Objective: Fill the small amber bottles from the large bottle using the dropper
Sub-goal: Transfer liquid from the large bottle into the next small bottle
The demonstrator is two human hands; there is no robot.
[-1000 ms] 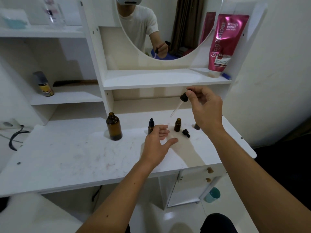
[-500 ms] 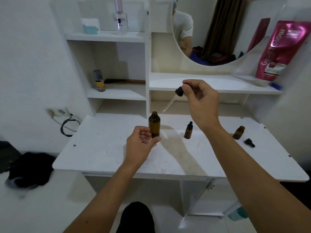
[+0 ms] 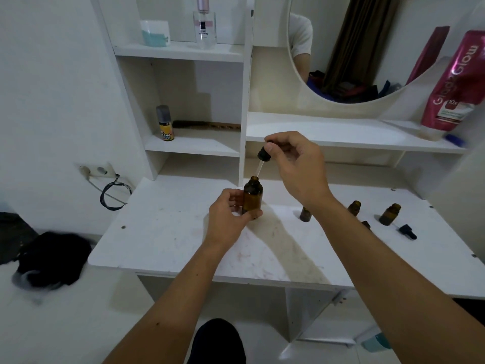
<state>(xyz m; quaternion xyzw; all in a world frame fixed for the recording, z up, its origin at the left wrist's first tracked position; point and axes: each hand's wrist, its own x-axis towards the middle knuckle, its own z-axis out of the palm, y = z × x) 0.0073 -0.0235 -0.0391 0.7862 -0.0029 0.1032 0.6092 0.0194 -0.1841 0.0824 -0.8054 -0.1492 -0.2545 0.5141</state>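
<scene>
The large amber bottle [image 3: 252,196] stands uncapped on the white vanity table [image 3: 162,232]. My left hand [image 3: 228,216] wraps around its lower body. My right hand [image 3: 296,164] pinches the black bulb of the dropper [image 3: 263,158], whose glass tip points down into the large bottle's mouth. Three small amber bottles stand to the right: one [image 3: 305,213] partly hidden behind my right forearm, one [image 3: 354,207] and one [image 3: 390,214] uncapped. A black dropper cap [image 3: 407,231] lies by the rightmost bottle, and another cap [image 3: 365,224] peeks out beside my forearm.
Shelves rise behind the table, holding a small spray can [image 3: 165,123], a comb [image 3: 207,125], a perfume bottle [image 3: 204,24] and a pink tube [image 3: 454,82]. A round mirror [image 3: 354,48] hangs above. A wall socket with a black cable [image 3: 112,190] is at left.
The view swung left. My left hand closed around the large bottle, and my right hand carried the dropper from above the small bottles to the large bottle's mouth.
</scene>
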